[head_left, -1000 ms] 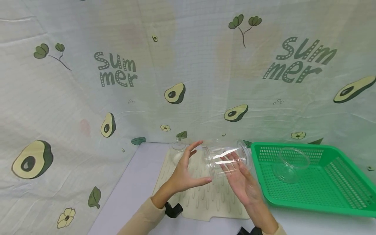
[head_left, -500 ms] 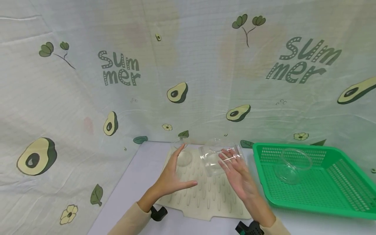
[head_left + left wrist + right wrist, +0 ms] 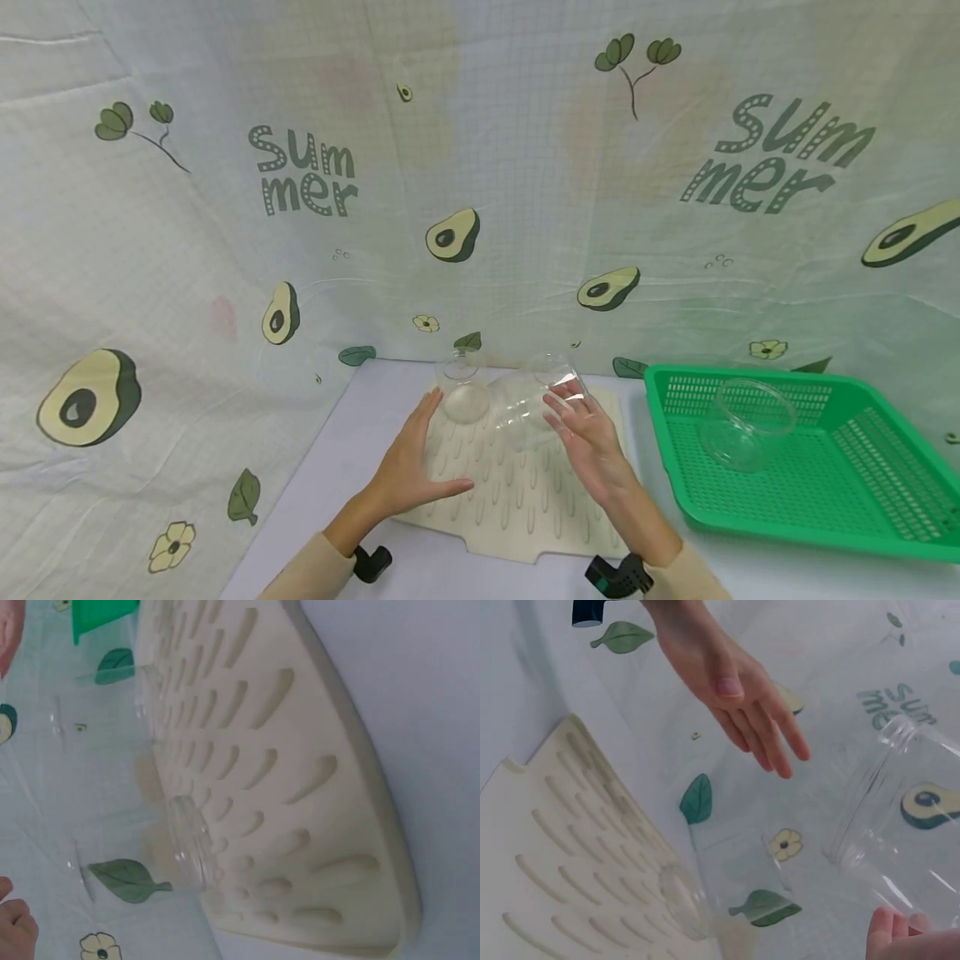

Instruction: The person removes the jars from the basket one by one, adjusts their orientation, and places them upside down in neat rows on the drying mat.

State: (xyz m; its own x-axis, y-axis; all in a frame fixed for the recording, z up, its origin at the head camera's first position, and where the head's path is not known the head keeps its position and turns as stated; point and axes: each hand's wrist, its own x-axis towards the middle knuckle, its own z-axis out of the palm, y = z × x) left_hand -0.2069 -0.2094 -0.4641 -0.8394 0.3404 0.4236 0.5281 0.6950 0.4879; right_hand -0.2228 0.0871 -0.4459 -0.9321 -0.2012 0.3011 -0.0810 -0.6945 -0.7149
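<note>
The left hand (image 3: pixel 408 462) has drawn back from the clear jar (image 3: pixel 519 414) — fingers spread, holding nothing — so the right hand (image 3: pixel 596 446) alone now grips it, tilted above the mat (image 3: pixel 510 508).

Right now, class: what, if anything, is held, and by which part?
The right hand holds a clear jar by its side wall; the left hand holds nothing.

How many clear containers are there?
4: the held container in the right hand, the rear container and left container on the mat, the last container in the green basket. The rear one's partly hidden.
</note>
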